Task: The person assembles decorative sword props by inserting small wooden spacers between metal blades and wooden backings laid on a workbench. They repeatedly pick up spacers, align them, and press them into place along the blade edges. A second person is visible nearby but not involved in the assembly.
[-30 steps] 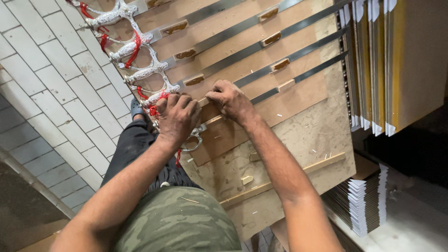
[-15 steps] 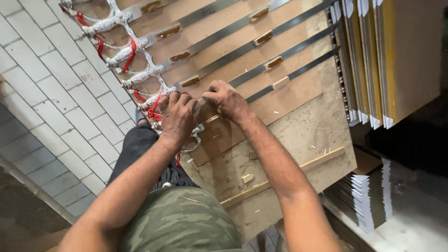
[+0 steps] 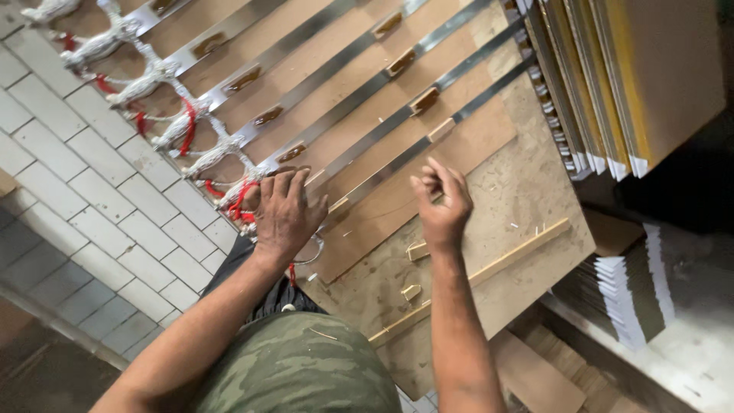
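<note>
1. Pressing down, the left hand (image 3: 284, 213) is lying with its fingers spread flat on the near ends of the metal strips (image 3: 359, 145), beside the red-and-white cord bindings (image 3: 191, 130).
2. Hovering just right, the right hand (image 3: 442, 205) is curling its fingers loosely, holding nothing, above the wooden board (image 3: 505, 199).
3. Bare board is stretching toward the stacked panels (image 3: 612, 84) at the far edge.

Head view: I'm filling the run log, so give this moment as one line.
left hand: flat on metal strips | right hand: lifted above wooden board, loosely curled, seemingly empty | stacked panels: beside board
</note>
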Demonstrator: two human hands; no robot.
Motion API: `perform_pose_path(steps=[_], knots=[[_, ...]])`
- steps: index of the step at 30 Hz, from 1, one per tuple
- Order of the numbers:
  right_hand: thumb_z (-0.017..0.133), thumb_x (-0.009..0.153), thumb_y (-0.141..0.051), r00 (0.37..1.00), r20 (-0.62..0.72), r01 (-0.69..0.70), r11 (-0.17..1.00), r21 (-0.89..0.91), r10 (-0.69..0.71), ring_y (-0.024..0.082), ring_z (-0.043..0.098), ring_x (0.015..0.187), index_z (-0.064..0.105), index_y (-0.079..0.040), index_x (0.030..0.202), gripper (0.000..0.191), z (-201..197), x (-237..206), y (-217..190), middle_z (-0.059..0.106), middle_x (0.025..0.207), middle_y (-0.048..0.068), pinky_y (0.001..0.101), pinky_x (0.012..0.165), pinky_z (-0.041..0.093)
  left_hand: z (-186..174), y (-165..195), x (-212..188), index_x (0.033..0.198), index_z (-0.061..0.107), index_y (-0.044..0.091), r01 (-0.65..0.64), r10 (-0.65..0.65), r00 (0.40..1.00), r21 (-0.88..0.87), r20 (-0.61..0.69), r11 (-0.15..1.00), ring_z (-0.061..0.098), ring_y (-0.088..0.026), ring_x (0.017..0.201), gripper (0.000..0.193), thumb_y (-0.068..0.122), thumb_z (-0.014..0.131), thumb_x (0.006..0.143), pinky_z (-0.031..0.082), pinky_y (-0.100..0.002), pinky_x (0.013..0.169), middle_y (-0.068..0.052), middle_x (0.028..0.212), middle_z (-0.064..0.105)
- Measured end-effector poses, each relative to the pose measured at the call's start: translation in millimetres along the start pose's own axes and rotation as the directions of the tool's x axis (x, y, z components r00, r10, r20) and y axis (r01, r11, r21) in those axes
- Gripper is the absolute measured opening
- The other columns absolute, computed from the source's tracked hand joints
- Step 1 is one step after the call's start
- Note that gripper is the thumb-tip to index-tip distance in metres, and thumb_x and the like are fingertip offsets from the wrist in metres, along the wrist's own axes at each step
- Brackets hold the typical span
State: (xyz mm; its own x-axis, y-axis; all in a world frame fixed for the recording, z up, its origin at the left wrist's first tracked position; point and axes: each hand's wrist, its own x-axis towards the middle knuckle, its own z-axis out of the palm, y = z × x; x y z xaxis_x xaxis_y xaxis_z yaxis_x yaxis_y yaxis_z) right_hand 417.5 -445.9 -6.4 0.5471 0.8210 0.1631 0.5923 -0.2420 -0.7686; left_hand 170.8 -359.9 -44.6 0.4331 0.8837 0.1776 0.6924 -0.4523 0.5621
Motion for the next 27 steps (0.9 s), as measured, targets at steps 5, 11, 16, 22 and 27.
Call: perform_pose_path(steps=[5, 11, 16, 22, 27], knots=[[0.079, 0.093, 0.000, 0.978, -0.141, -0.145, 0.988, 0.057, 0.152, 0.012, 0.067, 0.090, 0.067, 0.000, 0.127, 0.037, -31.8, -18.2, 27.9, 0.068, 0.107, 0.007, 0.0255, 0.080, 0.057, 31.1, 34.8, 46.4, 0.128, 0.064, 0.008, -0.100, 0.109, 0.992, -0.127, 0.063, 0.987, 0.057, -0.031, 0.111, 0.051, 0.029, 0.081, 0.085, 0.043, -0.045, 0.098, -0.010, 0.118, 0.064], [0.080, 0.091, -0.002, 0.971, -0.159, -0.189, 0.980, -0.061, 0.178, 0.013, 0.068, 0.087, 0.068, -0.002, 0.125, 0.036, -41.6, -10.7, 42.0, 0.070, 0.105, 0.007, 0.0263, 0.079, 0.058, 112.5, 84.4, 137.1, 0.128, 0.063, 0.003, -0.175, 0.201, 0.973, -0.208, 0.110, 0.962, 0.057, -0.033, 0.105, 0.050, 0.031, 0.081, 0.091, 0.043, -0.044, 0.092, -0.015, 0.115, 0.062], [0.082, 0.090, -0.003, 0.992, -0.106, -0.095, 0.977, -0.193, 0.075, 0.017, 0.068, 0.091, 0.069, -0.003, 0.125, 0.037, -45.5, 7.2, 42.7, 0.071, 0.108, 0.008, 0.0300, 0.085, 0.057, 153.9, 105.9, 177.2, 0.107, 0.064, 0.009, -0.212, 0.223, 0.972, -0.131, 0.072, 0.968, 0.058, -0.032, 0.104, 0.034, 0.030, 0.082, 0.086, 0.043, -0.044, 0.090, -0.012, 0.106, 0.061], [0.081, 0.093, -0.002, 0.994, -0.056, -0.099, 0.976, -0.194, 0.090, 0.016, 0.069, 0.093, 0.069, -0.003, 0.126, 0.035, -45.9, 37.8, 53.4, 0.069, 0.117, 0.009, 0.0310, 0.084, 0.059, 166.2, 107.9, 173.3, 0.093, 0.070, 0.013, -0.148, 0.134, 0.988, -0.214, -0.082, 0.966, 0.061, -0.026, 0.092, 0.016, 0.025, 0.079, 0.089, 0.048, -0.041, 0.080, -0.005, 0.093, 0.065], [0.078, 0.094, 0.003, 0.988, 0.049, 0.154, 0.961, -0.231, -0.146, 0.027, 0.067, 0.120, 0.062, 0.000, 0.135, 0.045, -47.3, 75.0, 69.3, 0.061, 0.136, 0.017, 0.0367, 0.098, 0.064, 139.8, 108.9, 150.5, 0.086, 0.072, 0.008, 0.918, -0.163, 0.377, -0.345, 0.912, 0.193, 0.047, -0.006, 0.055, 0.026, 0.033, 0.081, 0.090, 0.035, -0.025, 0.047, 0.005, 0.068, 0.059]])
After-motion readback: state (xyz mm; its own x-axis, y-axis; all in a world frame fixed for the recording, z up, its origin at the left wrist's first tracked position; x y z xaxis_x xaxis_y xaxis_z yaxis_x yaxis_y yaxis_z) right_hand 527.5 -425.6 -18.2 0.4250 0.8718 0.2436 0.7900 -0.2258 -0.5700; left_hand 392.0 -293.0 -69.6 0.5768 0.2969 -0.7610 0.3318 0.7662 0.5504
